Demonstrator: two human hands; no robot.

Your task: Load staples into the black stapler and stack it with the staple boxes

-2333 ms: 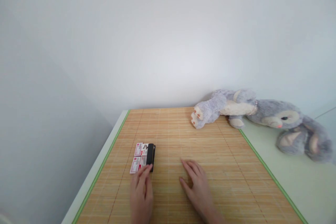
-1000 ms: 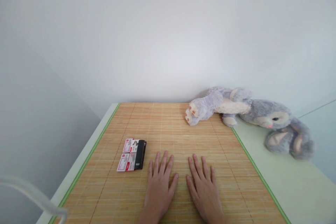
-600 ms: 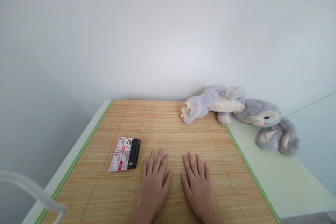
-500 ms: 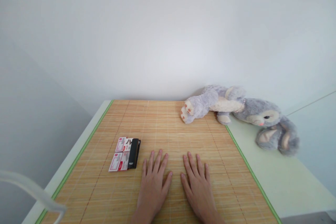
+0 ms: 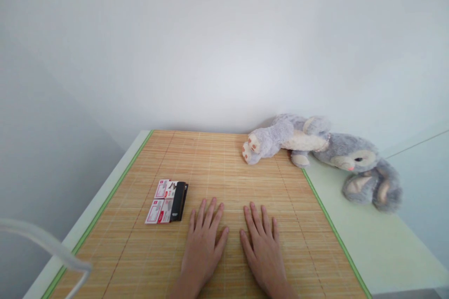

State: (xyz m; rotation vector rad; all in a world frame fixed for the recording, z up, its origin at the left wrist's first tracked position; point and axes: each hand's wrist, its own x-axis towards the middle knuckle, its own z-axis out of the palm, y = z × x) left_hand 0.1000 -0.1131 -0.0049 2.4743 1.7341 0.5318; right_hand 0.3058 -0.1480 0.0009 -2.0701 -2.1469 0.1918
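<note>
Both palms rest flat on a bamboo mat (image 5: 217,159), with nothing in either hand. My left hand (image 5: 202,247) has its fingers stretched out and a little spread, thumb pointing inward. Opposite it, my right hand (image 5: 263,248) lies the same way, a narrow strip of mat between the two. Just left of my left hand are two small red-and-white boxes (image 5: 162,202), set one behind the other. Along their right side lies a long black object (image 5: 178,202), possibly a stapler; its exact kind is unclear.
A grey plush rabbit (image 5: 301,142) lies on its side at the back right, partly on the mat and partly on the pale tabletop (image 5: 379,252). A white curved cable or arm (image 5: 45,243) crosses the lower left. A white wall (image 5: 224,46) stands behind the table.
The camera view has rotated slightly. My hands stay flat on the mat, and the boxes, black object and plush rabbit keep their places.
</note>
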